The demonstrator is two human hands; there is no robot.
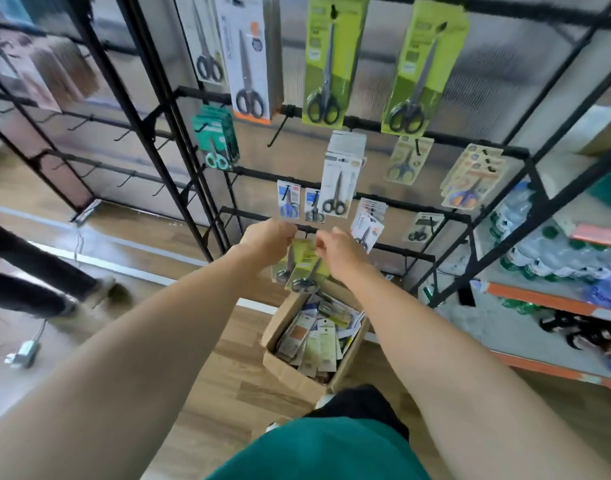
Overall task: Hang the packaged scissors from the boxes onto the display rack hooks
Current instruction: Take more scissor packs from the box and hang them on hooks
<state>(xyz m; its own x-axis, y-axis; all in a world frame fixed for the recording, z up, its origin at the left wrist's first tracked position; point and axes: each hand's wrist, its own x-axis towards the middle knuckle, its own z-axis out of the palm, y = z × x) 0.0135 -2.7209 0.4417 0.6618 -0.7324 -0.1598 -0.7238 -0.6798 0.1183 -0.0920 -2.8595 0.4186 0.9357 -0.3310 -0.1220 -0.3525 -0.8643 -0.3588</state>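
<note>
Both my arms reach forward to the lowest bar of the black display rack (394,252). My left hand (267,239) and my right hand (335,245) each pinch the top of yellow-green packaged scissors (306,268), which hang below my fingers just under a hook on that bar. Whether the packs sit on the hook is hidden by my hands. Below them on the floor stands an open cardboard box (293,370) holding several more scissor packs (318,336). Higher hooks carry other packaged scissors, among them large green packs (331,60).
A second black rack (100,119) with bare hooks stands to the left. Another person's legs (37,275) cross the wooden floor at left. An orange-edged shelf (546,299) with bottled water is on the right. A small metal object (22,353) lies on the floor.
</note>
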